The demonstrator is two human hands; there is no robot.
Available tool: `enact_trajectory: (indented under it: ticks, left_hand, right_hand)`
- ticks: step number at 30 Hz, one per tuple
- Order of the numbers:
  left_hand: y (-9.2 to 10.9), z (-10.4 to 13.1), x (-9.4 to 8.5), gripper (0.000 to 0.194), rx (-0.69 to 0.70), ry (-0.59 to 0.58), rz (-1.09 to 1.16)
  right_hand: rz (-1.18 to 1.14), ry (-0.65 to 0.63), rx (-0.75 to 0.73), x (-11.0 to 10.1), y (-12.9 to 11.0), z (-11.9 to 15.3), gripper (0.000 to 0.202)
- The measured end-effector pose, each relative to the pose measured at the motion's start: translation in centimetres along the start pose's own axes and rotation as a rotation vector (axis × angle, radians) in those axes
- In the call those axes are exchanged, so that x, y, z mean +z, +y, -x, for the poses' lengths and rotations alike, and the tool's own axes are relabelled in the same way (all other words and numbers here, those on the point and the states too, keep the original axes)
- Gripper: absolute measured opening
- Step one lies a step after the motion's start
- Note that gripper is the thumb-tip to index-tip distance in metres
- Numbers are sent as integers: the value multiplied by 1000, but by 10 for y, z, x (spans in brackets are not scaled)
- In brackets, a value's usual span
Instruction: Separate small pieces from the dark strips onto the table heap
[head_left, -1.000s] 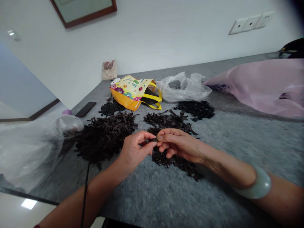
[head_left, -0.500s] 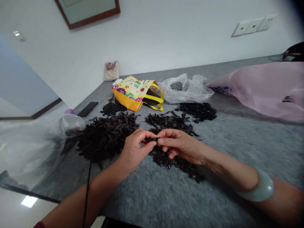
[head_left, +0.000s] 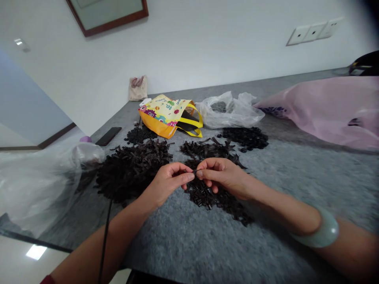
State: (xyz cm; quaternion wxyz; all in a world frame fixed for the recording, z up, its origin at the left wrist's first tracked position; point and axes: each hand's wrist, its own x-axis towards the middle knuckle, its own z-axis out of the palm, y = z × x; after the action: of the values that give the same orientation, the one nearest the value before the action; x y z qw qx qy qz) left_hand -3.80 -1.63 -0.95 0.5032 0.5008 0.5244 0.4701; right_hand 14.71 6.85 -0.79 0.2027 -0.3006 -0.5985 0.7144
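Thumb and forefinger of my left hand [head_left: 174,178] are pinched together, and my right hand [head_left: 220,176] pinches just beside them. Between the fingertips shows a small black piece [head_left: 194,172], mostly covered, so its kind is unclear. Both hands are above the grey tabletop [head_left: 183,236]. Under and beyond my right hand lies a pile of small shiny black pieces [head_left: 204,199]. A heap of short black strips [head_left: 133,167] is left of my left hand, and a smaller pile of black strips [head_left: 209,148] lies just behind the hands.
Behind are a yellow patterned bag [head_left: 166,114], a white plastic bag [head_left: 231,112], round black pieces [head_left: 248,138] and more small black pieces [head_left: 139,134]. A pink bag [head_left: 328,110] lies right. A phone-like dark slab [head_left: 108,136] and clear plastic [head_left: 38,185] are left.
My left fingers have shifted along the black piece toward the right fingertips, so less of it shows. My right hand stays almost in place.
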Motion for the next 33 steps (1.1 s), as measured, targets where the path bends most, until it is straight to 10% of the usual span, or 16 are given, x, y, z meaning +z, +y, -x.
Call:
enact_trajectory:
  ticks: [18, 26, 33]
  left_hand:
    - [5, 1, 1, 19, -70, -137, 223]
    - [7, 1, 7, 27, 43, 154, 30]
    - [10, 4, 9, 14, 26, 64, -62]
  right_hand:
    - [-143, -216, -17, -4, 2, 2, 26]
    - [-1, -156, -133, -5, 2, 1, 20]
    - [213, -77, -157, -3, 1, 1, 24]
